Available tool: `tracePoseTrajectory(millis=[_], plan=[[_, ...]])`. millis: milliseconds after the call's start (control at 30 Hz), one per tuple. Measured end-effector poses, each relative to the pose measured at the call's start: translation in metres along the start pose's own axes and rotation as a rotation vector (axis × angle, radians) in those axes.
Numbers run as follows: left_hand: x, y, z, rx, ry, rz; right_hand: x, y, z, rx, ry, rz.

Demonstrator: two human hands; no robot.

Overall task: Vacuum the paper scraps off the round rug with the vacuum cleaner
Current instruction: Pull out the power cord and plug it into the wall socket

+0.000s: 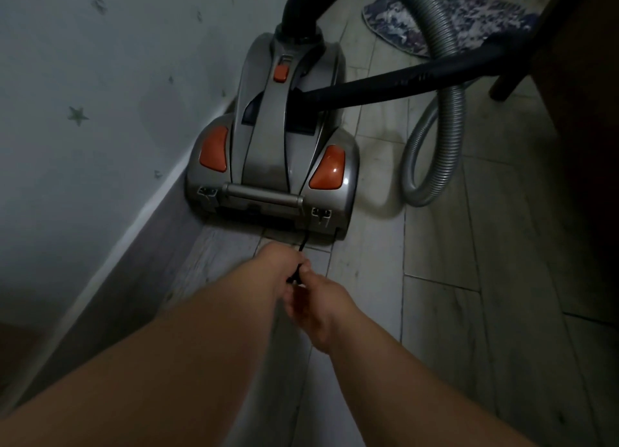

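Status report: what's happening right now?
Left hand and right hand grip the cord behind the vacuum cleaner. Round rug beyond, paper scraps on it. Hose loops on floor.

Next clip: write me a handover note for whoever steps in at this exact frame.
Left hand and right hand both grip the black cord at the rear of the vacuum cleaner, parked by the wall.
Round rug lies beyond it, paper scraps on it.
Done: nothing vacuumed.
Left: plug in, vacuum the scraps.
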State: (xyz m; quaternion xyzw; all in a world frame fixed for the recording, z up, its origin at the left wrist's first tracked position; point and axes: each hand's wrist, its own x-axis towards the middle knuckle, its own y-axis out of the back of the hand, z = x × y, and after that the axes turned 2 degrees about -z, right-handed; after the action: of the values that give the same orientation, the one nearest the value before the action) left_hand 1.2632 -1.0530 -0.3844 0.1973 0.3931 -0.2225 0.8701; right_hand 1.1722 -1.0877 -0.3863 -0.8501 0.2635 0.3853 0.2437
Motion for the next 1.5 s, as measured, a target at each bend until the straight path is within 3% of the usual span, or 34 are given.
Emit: tracePoseTrajectory(millis=[100,200,267,367,533,767,900,1000,1100,1233,1400,1500], plan=[[-0.001,0.003,0.006,0.088,-0.03,-0.001,-0.008,0.009,-0.012,-0.836,0.37,0.278],[-0.002,0.004,0.004,0.095,-0.041,-0.002,-0.012,0.018,-0.044,-1.103,0.928,0.505],[-0.007,0.007,0.001,0.107,-0.045,-0.021,-0.002,0.022,-0.067,-1.378,1.045,0.487],[-0.016,0.015,-0.005,-0.055,-0.092,-0.02,0.016,0.025,-0.076,-1.722,0.97,0.397],[-0.051,0.041,-0.011,-0.151,-0.188,-0.099,0.031,0.031,-0.068,-1.778,0.991,0.361],[-0.099,0.091,-0.009,-0.225,-0.431,-0.31,0.038,0.012,-0.054,-1.578,1.085,0.356],[-0.109,0.126,-0.028,-0.022,-0.374,-0.386,0.025,0.0,-0.059,-1.595,0.996,0.377],[-0.102,0.137,-0.043,0.157,-0.182,-0.429,0.016,-0.002,-0.053,-1.811,1.008,0.361],[-0.089,0.116,-0.039,0.079,-0.048,-0.325,0.012,-0.005,-0.055,-1.934,1.022,0.31],[-0.065,0.073,-0.018,-0.047,-0.141,-0.184,0.011,-0.008,-0.064,-1.995,1.088,0.247],[-0.06,0.049,0.012,0.026,-0.19,-0.096,0.022,0.001,-0.067,-2.053,1.181,0.186],[-0.054,0.049,0.015,0.087,-0.171,-0.058,0.031,0.01,-0.067,-1.984,1.162,0.238]])
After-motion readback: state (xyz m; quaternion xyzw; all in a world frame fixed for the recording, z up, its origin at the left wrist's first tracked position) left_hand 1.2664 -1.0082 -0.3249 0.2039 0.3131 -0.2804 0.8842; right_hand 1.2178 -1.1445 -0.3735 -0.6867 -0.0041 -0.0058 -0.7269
